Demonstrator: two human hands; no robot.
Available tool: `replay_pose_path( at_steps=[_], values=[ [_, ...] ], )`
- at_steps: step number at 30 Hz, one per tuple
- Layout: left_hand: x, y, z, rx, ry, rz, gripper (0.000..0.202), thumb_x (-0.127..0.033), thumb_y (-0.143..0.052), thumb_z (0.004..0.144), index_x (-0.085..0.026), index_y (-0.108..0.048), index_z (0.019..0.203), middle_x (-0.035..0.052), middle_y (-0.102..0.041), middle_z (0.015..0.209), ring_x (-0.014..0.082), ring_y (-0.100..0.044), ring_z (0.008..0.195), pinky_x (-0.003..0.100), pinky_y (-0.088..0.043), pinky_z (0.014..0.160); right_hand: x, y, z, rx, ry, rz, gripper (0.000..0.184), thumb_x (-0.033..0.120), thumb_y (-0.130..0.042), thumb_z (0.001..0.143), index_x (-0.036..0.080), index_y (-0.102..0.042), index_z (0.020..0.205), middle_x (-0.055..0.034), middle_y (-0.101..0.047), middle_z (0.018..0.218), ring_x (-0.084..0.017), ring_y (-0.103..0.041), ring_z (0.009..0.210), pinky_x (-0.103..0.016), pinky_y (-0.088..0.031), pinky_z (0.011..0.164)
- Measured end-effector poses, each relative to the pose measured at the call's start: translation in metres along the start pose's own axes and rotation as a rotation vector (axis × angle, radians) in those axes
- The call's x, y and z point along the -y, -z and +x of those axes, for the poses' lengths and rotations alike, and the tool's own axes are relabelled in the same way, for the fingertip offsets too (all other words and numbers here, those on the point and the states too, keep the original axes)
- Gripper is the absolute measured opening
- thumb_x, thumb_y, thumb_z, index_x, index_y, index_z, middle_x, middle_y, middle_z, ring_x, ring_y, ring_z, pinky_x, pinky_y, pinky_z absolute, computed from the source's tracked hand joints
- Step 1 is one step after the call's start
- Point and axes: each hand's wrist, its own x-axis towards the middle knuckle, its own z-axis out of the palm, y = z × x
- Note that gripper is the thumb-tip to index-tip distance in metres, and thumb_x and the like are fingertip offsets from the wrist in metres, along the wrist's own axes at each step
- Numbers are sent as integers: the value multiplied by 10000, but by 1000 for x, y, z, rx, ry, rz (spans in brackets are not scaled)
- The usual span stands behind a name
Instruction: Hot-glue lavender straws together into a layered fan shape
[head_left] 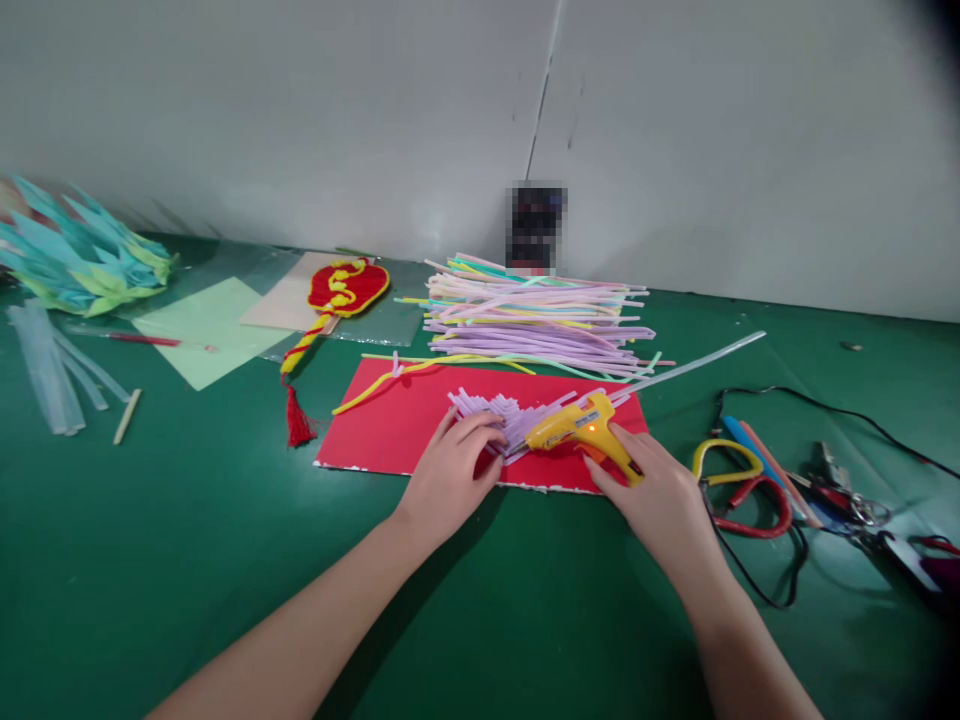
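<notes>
My right hand is wrapped round the handle of a yellow hot glue gun, a long clear glue stick jutting from its back. The gun's nozzle points left at a row of purple pipe cleaners laid side by side in a zigzag. Curled over these, my left hand grips their lower edge between thumb and fingers, which hide part of them. Beneath lies a red board with chipped white edges. A yellow pipe cleaner rests across its upper left.
Behind the board lies a pile of pastel pipe cleaners. A red and yellow fan-shaped craft with a tassel is to the left, near teal paper leaves. At right are scissors and a black cord.
</notes>
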Motion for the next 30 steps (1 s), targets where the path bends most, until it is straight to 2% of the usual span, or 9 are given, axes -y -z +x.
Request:
replay_pose_path(
  at_steps=[10, 16, 30],
  values=[
    [-1, 0, 1, -10, -3, 4, 170, -111, -549, 814, -217, -555, 947, 31, -607, 1160, 181, -542, 1127, 477, -281, 1081, -3, -2, 0, -1, 12, 12, 422, 387, -525, 819, 129, -616, 1140, -105, -665, 979, -230, -636, 834, -334, -514, 726],
    [-1, 1, 1, -15, -11, 6, 167, -119, -544, 815, -218, -561, 948, 36, -609, 1156, 188, -547, 1119, 479, -298, 1072, -6, -4, -1, -2, 27, 24, 426, 405, -505, 825, 148, -614, 1146, -105, -664, 946, -224, -637, 791, -344, -518, 709],
    [0, 0, 1, -9, -2, 6, 169, -123, -552, 812, -219, -560, 951, 29, -610, 1155, 182, -548, 1116, 469, -300, 1074, -6, -2, -1, 13, 24, 39, 420, 396, -484, 842, 150, -612, 1157, -113, -665, 971, -234, -640, 833, -351, -520, 720]
  ],
)
